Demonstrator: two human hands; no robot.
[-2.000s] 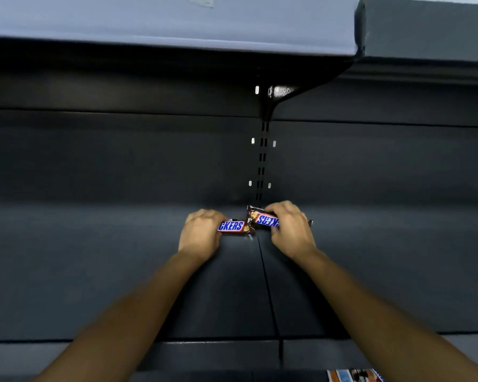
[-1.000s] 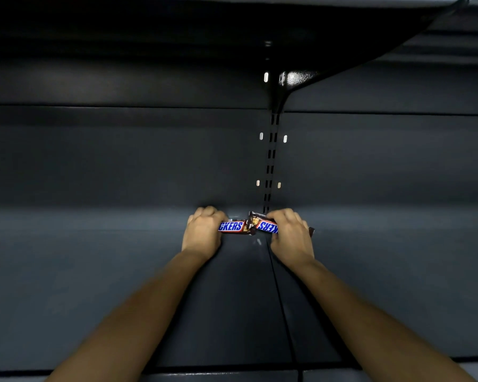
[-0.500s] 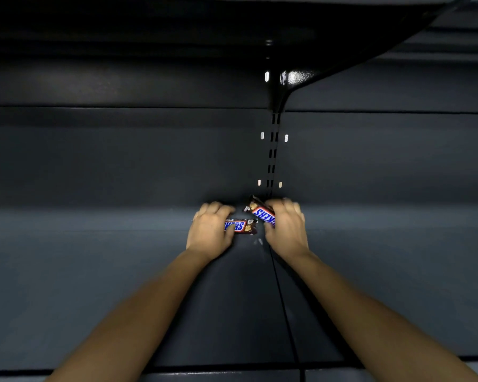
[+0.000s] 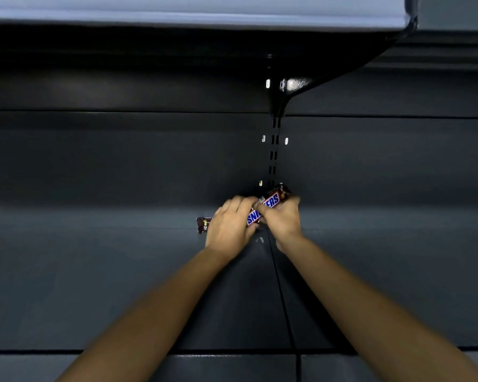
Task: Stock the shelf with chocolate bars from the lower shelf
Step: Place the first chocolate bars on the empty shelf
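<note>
At the far middle of the dark shelf [image 4: 122, 271], the left grip [image 4: 229, 227] curls over a flat-lying chocolate bar [image 4: 203, 224], while the right grip [image 4: 283, 217] pinches a second bar [image 4: 272, 201], tilted up toward the back panel [image 4: 122, 161].

Snickers bars [image 4: 271, 201] partly covered by hands [image 4: 228, 226], forearms [image 4: 155, 304] cut off by bottom edge

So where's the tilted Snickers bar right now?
Head view, centre: the tilted bar is at the back of the shelf, held in the right hand, below the slotted upright; the left hand, just left, holds a second bar.
</note>
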